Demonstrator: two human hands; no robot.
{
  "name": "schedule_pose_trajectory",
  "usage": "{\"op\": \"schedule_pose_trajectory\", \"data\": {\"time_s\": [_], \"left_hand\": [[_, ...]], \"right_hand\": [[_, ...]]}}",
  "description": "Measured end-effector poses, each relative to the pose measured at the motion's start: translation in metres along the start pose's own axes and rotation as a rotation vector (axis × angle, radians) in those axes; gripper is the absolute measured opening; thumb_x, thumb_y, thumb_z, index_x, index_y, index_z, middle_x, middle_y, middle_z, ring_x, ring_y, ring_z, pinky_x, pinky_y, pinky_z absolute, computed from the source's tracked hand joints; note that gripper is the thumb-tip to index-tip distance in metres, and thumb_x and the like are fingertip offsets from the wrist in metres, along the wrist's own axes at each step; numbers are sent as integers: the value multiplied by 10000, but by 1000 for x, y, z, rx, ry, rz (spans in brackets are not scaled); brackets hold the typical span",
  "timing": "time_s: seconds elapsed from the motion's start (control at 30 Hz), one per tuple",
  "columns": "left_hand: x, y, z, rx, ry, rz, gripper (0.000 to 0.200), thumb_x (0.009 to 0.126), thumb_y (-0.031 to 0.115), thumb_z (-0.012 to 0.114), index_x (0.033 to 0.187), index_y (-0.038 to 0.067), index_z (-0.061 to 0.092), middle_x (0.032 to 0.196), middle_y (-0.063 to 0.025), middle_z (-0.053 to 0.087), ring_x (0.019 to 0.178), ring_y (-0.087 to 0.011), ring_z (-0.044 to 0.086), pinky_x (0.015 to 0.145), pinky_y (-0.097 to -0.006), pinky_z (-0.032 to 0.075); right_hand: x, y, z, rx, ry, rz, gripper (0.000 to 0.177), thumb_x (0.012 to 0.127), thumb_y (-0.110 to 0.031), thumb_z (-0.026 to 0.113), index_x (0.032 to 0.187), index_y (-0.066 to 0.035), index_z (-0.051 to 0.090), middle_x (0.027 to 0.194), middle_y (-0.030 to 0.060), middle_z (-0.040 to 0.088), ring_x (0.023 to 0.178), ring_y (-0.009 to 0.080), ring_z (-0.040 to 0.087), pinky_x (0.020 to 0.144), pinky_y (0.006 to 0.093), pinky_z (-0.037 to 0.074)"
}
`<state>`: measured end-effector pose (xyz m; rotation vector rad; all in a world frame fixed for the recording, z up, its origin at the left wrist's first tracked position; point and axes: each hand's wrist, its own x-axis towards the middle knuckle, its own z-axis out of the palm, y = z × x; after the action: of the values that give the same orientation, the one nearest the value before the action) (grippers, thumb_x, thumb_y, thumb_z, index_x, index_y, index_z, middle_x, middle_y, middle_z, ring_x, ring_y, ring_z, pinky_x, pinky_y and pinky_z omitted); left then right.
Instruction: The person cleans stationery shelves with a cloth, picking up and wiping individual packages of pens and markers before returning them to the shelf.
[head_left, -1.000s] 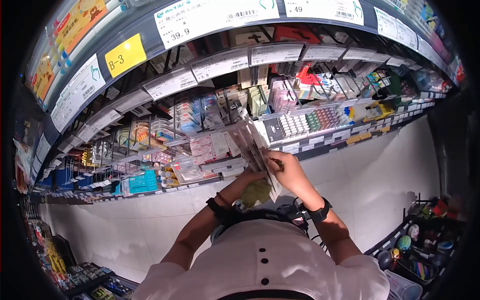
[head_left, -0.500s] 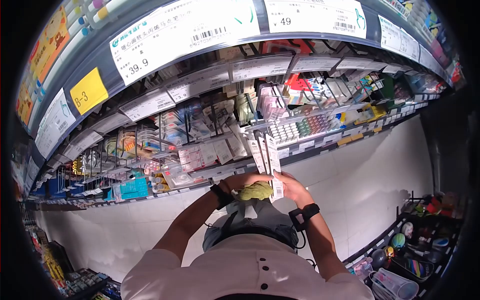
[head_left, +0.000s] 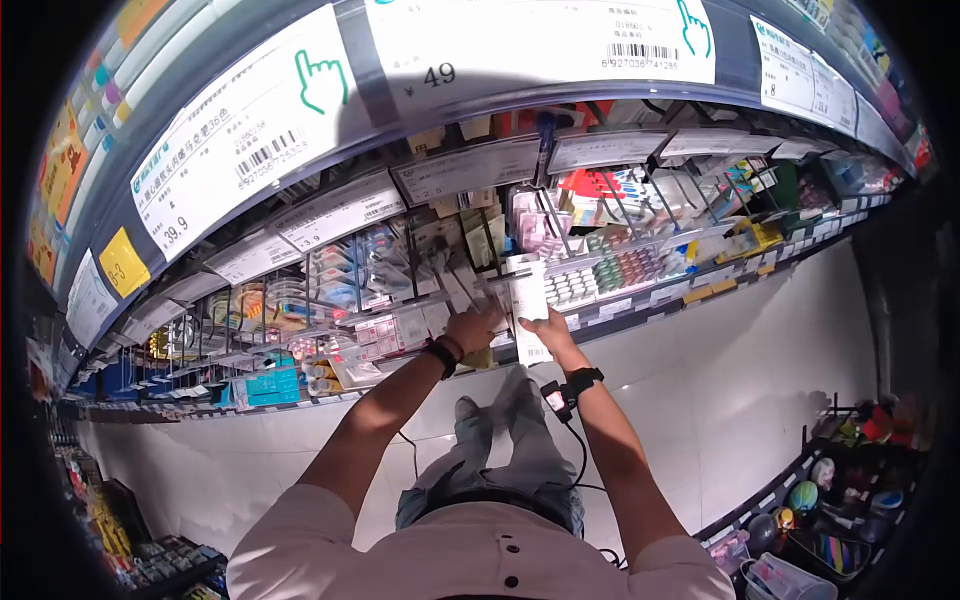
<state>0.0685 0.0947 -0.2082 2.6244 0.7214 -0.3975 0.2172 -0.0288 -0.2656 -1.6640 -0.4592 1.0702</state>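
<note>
Shelf-edge price labels [head_left: 560, 40] were noted overhead, one marked 49. A yellow tag [head_left: 125, 262] was recorded far left and teal boxes [head_left: 262, 383] on a low shelf. A wire basket [head_left: 775, 490] of goods was seen lower right, on white floor tiles [head_left: 760, 340].

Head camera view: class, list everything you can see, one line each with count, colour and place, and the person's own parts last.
price labels: many, white, along the shelf rails
tag B-3: one, yellow, upper left rail
hanging packs: many, mixed colours, on pegs mid-shelf
boxes: a few, teal, lower shelf at left
floor: white tiles, below the shelves
basket: one, dark, bottom right, holding colourful goods
white pack: at least one, white, gripped in the right hand
wristbands: two, black, one on each wrist
shirt: one, white, bottom centre
left hand: at the pegged packs, grip unclear
right hand: closed on the white pack
</note>
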Motion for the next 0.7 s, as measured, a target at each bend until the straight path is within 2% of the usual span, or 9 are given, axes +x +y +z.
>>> {"op": "schedule_pose_trajectory", "data": {"time_s": [0.03,0.17,0.27,0.37,0.4,0.53,0.57,0.67,0.7], "left_hand": [[1,0,2,14,-23,-14,625,721,257,548,1273,83,313,954,-243,562,851,-352,588,686,-447,494],[5,-3,12,6,-3,-66,552,741,250,531,1225,64,342,995,-237,546,848,-358,589,695,-453,494],[8,-7,13,-76,-15,-116,493,754,248,515,1176,42,365,977,-230,553,844,-359,589,695,-460,493],[-1,-6,4,-138,43,-121,461,755,239,507,1149,32,387,967,-222,557,842,-354,589,690,-458,490],[-1,-10,8,-124,51,-111,456,756,233,503,1148,29,391,960,-220,559,840,-353,588,690,-456,490],[-2,-19,17,-115,77,-89,418,757,217,491,1119,26,409,933,-207,566,832,-348,584,696,-450,482],[-3,-19,17,-123,83,-87,404,757,215,489,1107,28,415,927,-203,568,829,-348,582,699,-449,479],[-1,-21,24,-140,111,-82,367,758,218,489,1062,24,419,916,-190,569,829,-343,580,707,-447,469],[-2,-20,23,-161,103,-89,352,758,222,492,1042,25,425,921,-183,568,834,-339,580,709,-443,466]], "right_hand": [[12,11,5,-63,55,-1,353,732,-64,672,1048,36,551,920,91,626,785,161,594,689,287,474],[42,30,17,-55,-52,80,263,737,-61,667,972,33,596,897,97,633,759,174,603,677,298,482],[33,14,28,286,-140,41,267,744,-63,662,981,39,595,891,96,635,749,186,608,678,308,489],[47,24,37,216,-99,53,268,750,-81,667,981,35,597,897,94,636,756,190,609,680,315,492],[52,29,39,188,-87,50,266,751,-86,668,978,34,597,899,94,636,761,189,609,678,316,491],[74,40,49,-250,113,-121,358,673,-192,740,914,39,610,834,103,647,719,192,614,651,323,483],[77,43,50,-326,190,-158,391,616,-230,759,861,38,614,796,148,645,717,255,628,650,354,486],[66,15,47,-504,255,-82,498,585,-325,755,866,40,566,843,217,623,819,377,599,728,425,472],[50,-11,48,-571,288,-42,447,639,-257,701,921,41,523,876,225,602,850,387,578,738,442,462]]}}
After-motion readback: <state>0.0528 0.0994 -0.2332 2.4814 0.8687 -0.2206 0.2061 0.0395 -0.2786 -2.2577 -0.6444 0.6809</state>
